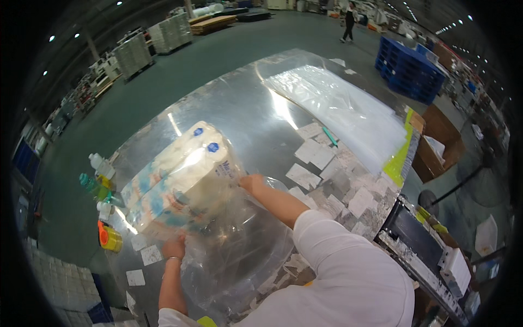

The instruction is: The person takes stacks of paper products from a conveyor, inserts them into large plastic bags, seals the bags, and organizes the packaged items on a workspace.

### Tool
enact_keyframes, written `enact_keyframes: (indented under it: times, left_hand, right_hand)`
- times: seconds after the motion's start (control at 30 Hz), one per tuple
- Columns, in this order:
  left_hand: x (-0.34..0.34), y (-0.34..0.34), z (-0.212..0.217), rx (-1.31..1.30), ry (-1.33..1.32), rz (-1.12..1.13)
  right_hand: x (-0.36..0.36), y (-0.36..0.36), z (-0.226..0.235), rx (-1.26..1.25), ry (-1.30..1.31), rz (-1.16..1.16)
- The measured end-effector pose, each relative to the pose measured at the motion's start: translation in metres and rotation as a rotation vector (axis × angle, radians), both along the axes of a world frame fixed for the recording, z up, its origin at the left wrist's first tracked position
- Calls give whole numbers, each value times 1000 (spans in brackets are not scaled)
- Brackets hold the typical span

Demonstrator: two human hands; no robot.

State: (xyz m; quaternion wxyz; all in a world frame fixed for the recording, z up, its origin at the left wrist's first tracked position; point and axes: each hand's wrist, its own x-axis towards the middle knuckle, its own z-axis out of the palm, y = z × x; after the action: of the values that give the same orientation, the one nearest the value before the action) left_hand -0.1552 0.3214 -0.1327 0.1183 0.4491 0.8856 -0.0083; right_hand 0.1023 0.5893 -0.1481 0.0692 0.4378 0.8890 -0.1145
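A large clear plastic bag (237, 242) lies on the metal table, its loose open end toward me. Inside its far part sits a bundle of cream-coloured soft packs (182, 177) with blue and orange patterning. My right hand (251, 183) is closed on the bag's film at the right near corner of the bundle. At the bundle's left near corner, my left hand (174, 246) is closed on the film too, with a thin bracelet at the wrist. The fingertips of both hands are partly hidden.
The metal table (234, 98) carries a stack of clear plastic bags (348, 109), scattered white labels (316, 153) and a green pen (330, 137). Bottles (95, 186) and a yellow tape roll (111, 238) stand at its left edge. Right are a cardboard box (438, 144) and blue pallets (408, 68). A person (349, 22) walks far off.
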Motion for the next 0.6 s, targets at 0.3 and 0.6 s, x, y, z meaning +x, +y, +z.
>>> enact_keyframes:
  times: [0.3,0.6]
  left_hand:
    - [80,-82,-57,404,5,321]
    - [124,-202,-77,469,130,369]
  right_hand:
    - [121,-52,-26,16,453,-376]
    - [247,-133,-53,180,524,-445]
